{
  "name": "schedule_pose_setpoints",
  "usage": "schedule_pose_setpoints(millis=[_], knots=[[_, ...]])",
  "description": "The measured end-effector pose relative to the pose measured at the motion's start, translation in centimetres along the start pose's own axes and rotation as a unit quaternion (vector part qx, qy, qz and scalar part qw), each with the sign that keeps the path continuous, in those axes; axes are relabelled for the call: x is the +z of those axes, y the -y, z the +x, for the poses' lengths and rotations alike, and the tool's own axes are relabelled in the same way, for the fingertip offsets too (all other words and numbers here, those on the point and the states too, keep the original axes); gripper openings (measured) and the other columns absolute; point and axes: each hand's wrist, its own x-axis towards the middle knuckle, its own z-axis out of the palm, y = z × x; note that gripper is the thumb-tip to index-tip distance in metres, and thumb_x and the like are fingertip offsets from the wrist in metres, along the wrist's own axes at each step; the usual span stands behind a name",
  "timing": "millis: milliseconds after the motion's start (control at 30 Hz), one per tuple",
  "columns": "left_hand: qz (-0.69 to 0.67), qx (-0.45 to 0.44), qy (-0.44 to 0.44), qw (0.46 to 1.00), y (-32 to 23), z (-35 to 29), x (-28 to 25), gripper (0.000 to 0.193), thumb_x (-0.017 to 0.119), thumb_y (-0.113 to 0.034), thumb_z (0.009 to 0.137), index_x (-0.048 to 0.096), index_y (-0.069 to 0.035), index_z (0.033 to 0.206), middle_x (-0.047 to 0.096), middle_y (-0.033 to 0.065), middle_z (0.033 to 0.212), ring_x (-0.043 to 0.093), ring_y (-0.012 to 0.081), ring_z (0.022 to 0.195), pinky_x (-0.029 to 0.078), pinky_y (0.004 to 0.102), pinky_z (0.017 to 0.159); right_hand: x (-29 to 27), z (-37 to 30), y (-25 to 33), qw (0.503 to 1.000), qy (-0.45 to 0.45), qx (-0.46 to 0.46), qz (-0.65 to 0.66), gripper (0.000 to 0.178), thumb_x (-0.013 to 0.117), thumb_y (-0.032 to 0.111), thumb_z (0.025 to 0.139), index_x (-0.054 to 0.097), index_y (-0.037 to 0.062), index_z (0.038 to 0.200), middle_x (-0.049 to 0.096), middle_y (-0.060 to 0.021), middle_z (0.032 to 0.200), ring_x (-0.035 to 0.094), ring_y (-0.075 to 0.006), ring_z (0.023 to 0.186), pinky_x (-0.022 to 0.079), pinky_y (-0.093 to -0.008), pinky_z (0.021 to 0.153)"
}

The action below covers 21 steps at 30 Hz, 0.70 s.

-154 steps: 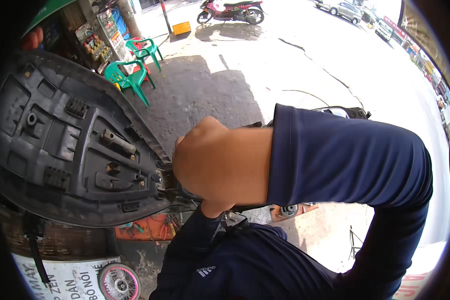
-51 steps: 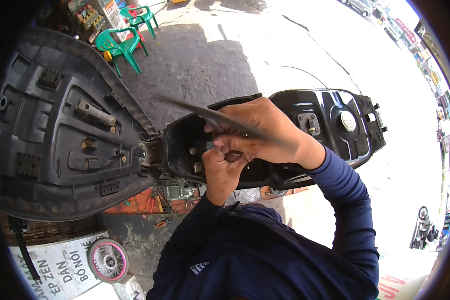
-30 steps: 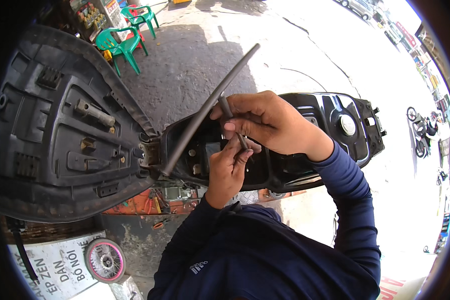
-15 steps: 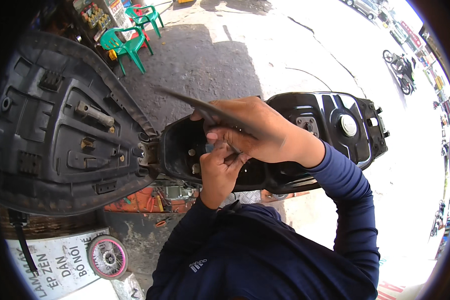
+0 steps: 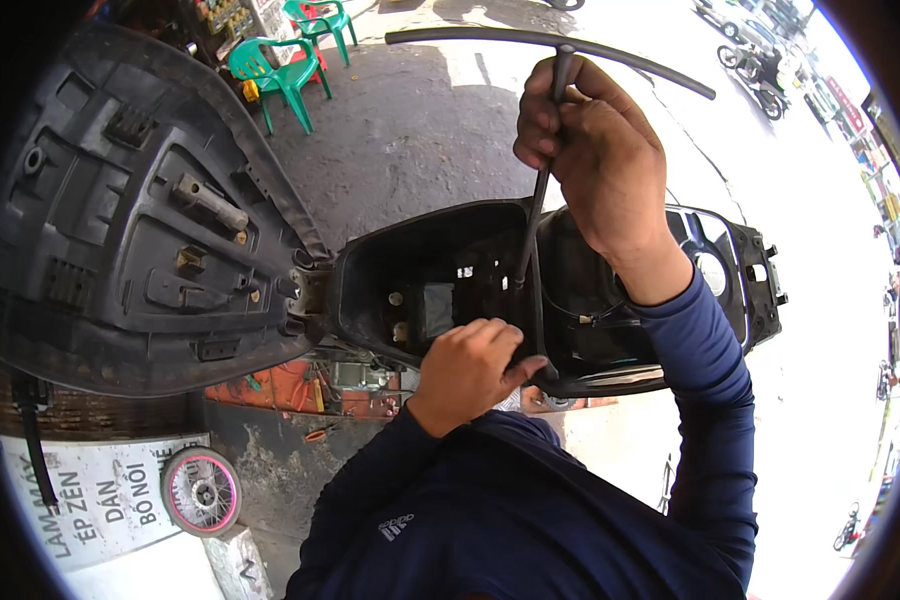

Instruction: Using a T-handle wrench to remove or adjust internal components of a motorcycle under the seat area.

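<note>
Black moulded plastic is presented at left by the underside of the seat [image 5: 110, 245], which is swung fully open; opening is judged done, closing not yet done. A green chair [image 5: 288, 78] is placed far left, a pink-rimmed wheel [image 5: 202, 492] near left. Rightward, the black storage bin [image 5: 365, 290] is exposed, with pale round spots and a grey patch visible inside. Its near rim is touched by the left hand [image 5: 475, 370]: fingers laid over, thumb spread away, nothing seen pinched. Just right, a T-handle wrench [image 5: 536, 208] is held by the right hand [image 5: 603, 155], its shaft pinched in the grip just under the crossbar [image 5: 470, 35]. The tip is set down inside the right part of the bin. Work is judged mid-way: wrench not yet lifted clear; whether anything is engaged, loosened or tightened cannot be told. Wrench looks: dark grey, metal by appearance, shaft slim and straight, top tilted right and away, crossbar long and slightly bowed as seen. Farther right, a glossy black tank panel [image 5: 690, 228] with a silver cap [image 5: 712, 273] is partly covered by the blue sleeve [image 5: 692, 345].
</note>
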Motion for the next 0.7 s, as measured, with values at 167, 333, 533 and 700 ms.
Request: schedule_pose_setpoints(millis=[167, 333, 533, 700], knots=[[0.056, 0.070, 0.132, 0.987, 0.1, 0.0, 0.6, 0.034, 0.070, -0.042, 0.086, 0.066, -0.008, 0.080, 0.058, 0.0028, 0.071, 0.063, 0.0207, 0.068, 0.051, 0.0341, 0.060, 3.4, 3.7, -6.0, 0.997, -0.033, 0.039, 0.053, 0.027, 0.053, 0.028, 0.104, 0.046, 0.0095, 0.086, 0.041, -0.0010, 0.075, 0.041, -0.0144, 0.068, 0.040, -0.0333, 0.064], [0.058, 0.083, 0.116, 0.988, -0.1, -0.2, 0.5, 0.033, 0.071, -0.042, 0.084, 0.065, -0.010, 0.082, 0.058, 0.0014, 0.076, 0.061, 0.0190, 0.071, 0.050, 0.0334, 0.064, 5.1, 4.1, -13.5, 0.996, -0.024, 0.089, 0.000, 0.031, 0.052, 0.029, 0.105, 0.048, 0.0042, 0.086, 0.046, 0.0004, 0.069, 0.045, -0.0107, 0.062, 0.041, -0.0292, 0.057], [0.049, 0.078, 0.119, 0.989, 0.1, -0.4, 0.5, 0.036, 0.072, -0.044, 0.083, 0.066, -0.009, 0.091, 0.060, 0.0036, 0.082, 0.063, 0.0210, 0.077, 0.052, 0.0351, 0.067, 5.0, 2.3, -16.7, 0.988, -0.010, 0.108, -0.109, 0.034, 0.049, 0.025, 0.107, 0.044, 0.0051, 0.079, 0.045, -0.0009, 0.072, 0.043, -0.0123, 0.066, 0.041, -0.0296, 0.063], [0.027, 0.066, 0.086, 0.994, 0.2, -0.3, 0.0, 0.047, 0.073, -0.046, 0.081, 0.066, -0.007, 0.107, 0.063, 0.0079, 0.093, 0.065, 0.0234, 0.085, 0.054, 0.0338, 0.074, 4.8, 1.5, -16.8, 0.990, -0.003, 0.091, -0.104, 0.034, 0.050, 0.024, 0.106, 0.045, 0.0051, 0.079, 0.046, -0.0007, 0.072, 0.043, -0.0120, 0.068, 0.041, -0.0295, 0.064]])
